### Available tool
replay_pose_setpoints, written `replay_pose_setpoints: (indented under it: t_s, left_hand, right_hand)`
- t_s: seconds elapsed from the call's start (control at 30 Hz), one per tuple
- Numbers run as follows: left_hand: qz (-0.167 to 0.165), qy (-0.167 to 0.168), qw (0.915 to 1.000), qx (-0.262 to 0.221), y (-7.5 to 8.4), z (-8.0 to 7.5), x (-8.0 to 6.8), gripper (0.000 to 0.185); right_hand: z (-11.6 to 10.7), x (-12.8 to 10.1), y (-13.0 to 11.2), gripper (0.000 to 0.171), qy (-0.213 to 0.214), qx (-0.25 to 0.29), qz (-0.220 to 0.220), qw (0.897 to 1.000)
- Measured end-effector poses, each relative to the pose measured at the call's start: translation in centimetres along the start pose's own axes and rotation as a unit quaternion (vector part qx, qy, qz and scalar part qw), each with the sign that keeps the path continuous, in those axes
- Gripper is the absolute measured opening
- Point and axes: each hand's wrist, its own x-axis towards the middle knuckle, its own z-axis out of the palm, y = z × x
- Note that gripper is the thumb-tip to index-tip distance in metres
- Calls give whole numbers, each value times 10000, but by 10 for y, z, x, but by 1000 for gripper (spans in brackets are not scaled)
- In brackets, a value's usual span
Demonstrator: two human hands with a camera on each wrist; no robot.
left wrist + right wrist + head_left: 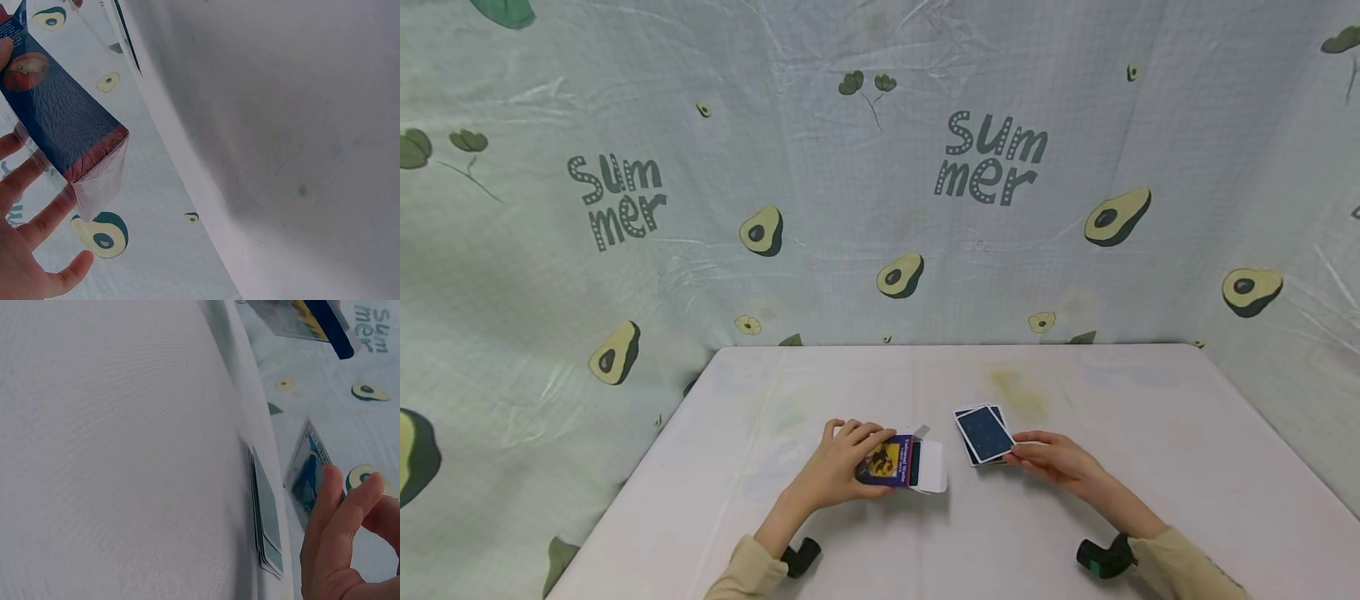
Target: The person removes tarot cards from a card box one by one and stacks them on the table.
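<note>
My left hand (831, 475) grips a purple card box (880, 463), its thumb and fingers around the sides. The box's white flap (932, 468) stands open toward the right, and dark blue card backs (914, 463) show in its mouth. Clear wrap hangs off the box's end (103, 178) in the left wrist view. With thumb and fingers, my right hand (1060, 463) pinches one card (987, 433) by its edge, blue back upward. In the right wrist view this card (307, 465) is raised above a small stack of cards (267, 515) lying on the table.
The white table (820, 375) has a yellowish stain (1017, 392) behind the stack. A pale curtain (820, 167) with avocado prints and lettering hangs behind and at both sides. Black wrist devices (1105, 557) sit under both forearms.
</note>
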Motion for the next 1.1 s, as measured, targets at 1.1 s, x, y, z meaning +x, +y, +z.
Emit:
replay_pose_setpoints:
  t_s: [1.1]
  left_hand:
    - [46,125,9997,-191,1,1,4,72]
  right_hand:
    - [2,6,6,43,802,-18,-14,9968]
